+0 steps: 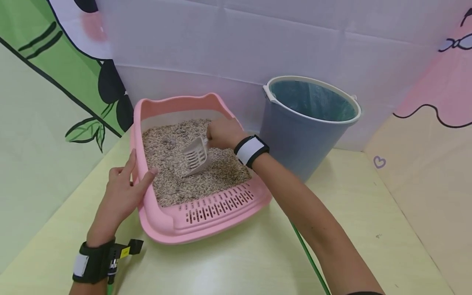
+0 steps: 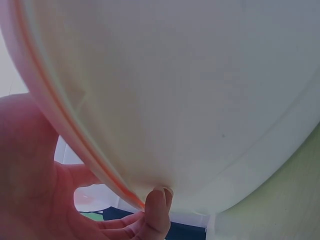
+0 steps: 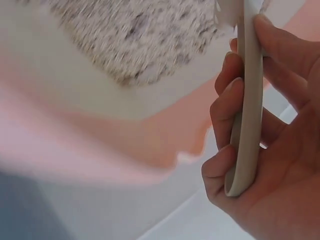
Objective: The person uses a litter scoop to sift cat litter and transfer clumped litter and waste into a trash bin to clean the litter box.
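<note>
A pink-rimmed litter box (image 1: 155, 219) with a pale base holds tan litter (image 1: 221, 180) with several darker clumps near its far left. My left hand (image 1: 123, 192) grips the box's left rim, thumb on top. In the left wrist view its fingertips (image 2: 157, 210) press under the rim against the pale outer wall (image 2: 200, 100). Over the middle of the box, my right hand (image 1: 225, 133) holds a beige slotted litter scoop (image 1: 198, 155), its blade low at the litter. The right wrist view shows the fingers curled round the scoop's handle (image 3: 249, 115).
A blue-grey bin (image 1: 295, 135) with a white rim and a liner inside stands right of the box. A printed white sheet (image 1: 236, 41) hangs behind both. On the pale table (image 1: 228, 266), a green cable (image 1: 307, 254) runs beneath my right arm.
</note>
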Demonstrator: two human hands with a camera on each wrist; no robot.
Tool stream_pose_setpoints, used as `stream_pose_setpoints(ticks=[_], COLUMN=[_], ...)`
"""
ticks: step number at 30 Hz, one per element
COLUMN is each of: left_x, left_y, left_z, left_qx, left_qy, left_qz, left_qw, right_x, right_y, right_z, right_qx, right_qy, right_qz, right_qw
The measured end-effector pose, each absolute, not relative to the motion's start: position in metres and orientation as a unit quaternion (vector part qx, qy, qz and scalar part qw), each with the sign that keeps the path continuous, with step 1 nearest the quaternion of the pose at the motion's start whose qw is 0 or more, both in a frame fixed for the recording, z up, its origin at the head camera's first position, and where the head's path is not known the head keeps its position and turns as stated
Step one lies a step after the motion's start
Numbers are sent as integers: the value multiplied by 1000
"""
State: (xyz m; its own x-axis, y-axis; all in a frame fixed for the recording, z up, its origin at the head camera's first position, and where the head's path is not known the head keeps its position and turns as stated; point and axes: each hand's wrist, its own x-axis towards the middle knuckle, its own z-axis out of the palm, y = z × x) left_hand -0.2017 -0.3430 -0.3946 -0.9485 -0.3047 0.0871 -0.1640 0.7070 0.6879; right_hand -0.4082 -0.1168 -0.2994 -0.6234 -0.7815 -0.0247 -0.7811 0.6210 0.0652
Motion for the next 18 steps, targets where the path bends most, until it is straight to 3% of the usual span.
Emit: stream_pose_setpoints(ticks=[5, 18], left_x=[-201, -203], left_y=[-343, -341], left_z=[-394, -391], left_qx=[128, 136], left_qy=[-921, -921], left_qz=[-356, -356], left_qw=[95, 83], right_x=[-402, -401], right_y=[-135, -140], right_z=[-313, -353], right_qx=[457, 462], right_qy=[-889, -855], right_qz=[-3, 205], right_qw=[-2, -114])
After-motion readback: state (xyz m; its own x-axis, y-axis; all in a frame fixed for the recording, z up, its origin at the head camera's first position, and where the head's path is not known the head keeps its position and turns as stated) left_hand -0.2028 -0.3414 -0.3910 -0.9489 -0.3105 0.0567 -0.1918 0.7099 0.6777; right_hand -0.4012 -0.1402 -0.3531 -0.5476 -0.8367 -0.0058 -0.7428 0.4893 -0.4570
